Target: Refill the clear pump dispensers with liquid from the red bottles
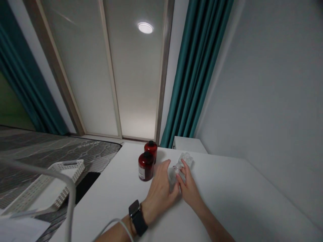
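Both my hands rest on a white table [227,188], meeting around a small clear plastic bottle [185,158] that lies on its side. My left hand [161,190], with a dark watch on its wrist, curls its fingers round the bottle's near end. My right hand [188,186] grips the same bottle from the right, fingers pressed on it. Two dark red bottles with black caps [146,165] stand just left of my left hand, one behind the other.
A white perforated basket [54,186] lies to the left on a grey marbled surface [45,151]. A small white cabinet [188,144] stands behind the table by teal curtains [194,77]. A white cable [68,201] arcs across the lower left.
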The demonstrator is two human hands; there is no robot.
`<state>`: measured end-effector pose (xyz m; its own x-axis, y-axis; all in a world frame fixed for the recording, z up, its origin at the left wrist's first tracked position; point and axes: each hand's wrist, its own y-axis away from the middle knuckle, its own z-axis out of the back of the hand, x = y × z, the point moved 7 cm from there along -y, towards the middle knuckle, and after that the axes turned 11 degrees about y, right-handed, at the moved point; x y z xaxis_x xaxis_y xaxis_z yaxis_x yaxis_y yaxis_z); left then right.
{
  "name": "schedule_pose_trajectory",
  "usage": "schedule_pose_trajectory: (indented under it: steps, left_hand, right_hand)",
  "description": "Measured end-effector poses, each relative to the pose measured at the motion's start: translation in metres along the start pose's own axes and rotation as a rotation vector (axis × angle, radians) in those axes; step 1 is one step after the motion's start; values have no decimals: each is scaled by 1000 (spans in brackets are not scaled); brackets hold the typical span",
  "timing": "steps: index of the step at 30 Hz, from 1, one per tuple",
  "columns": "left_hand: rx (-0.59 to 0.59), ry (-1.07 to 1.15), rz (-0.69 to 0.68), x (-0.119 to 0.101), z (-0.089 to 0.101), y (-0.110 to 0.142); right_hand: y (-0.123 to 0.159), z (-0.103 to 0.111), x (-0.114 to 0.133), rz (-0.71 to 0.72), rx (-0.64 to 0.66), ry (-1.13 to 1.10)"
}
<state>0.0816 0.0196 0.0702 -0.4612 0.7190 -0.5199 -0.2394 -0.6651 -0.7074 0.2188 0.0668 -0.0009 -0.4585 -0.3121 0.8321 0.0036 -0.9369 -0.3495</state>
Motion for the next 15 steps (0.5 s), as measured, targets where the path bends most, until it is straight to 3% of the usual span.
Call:
schedule_pose_trajectory:
  steps: [4,7,9,11,15]
  left_hand:
    - [-26,-114,-266,-14,38,-4]
    - [-140,-219,-387,2,70,1]
    - [-234,-253,-287,30,86,3]
    - [-262,-234,-100,62,92,6]
    - [-161,-95,158,104,78,12]
  right_hand:
    - [0,-1,-2,17,13,4]
    - [0,-3,-2,20,56,15]
    - [1,-6,-1,-1,92,8]
    - [1,-7,2,-25,107,7]
    - [-2,-10,11,-48,118,80]
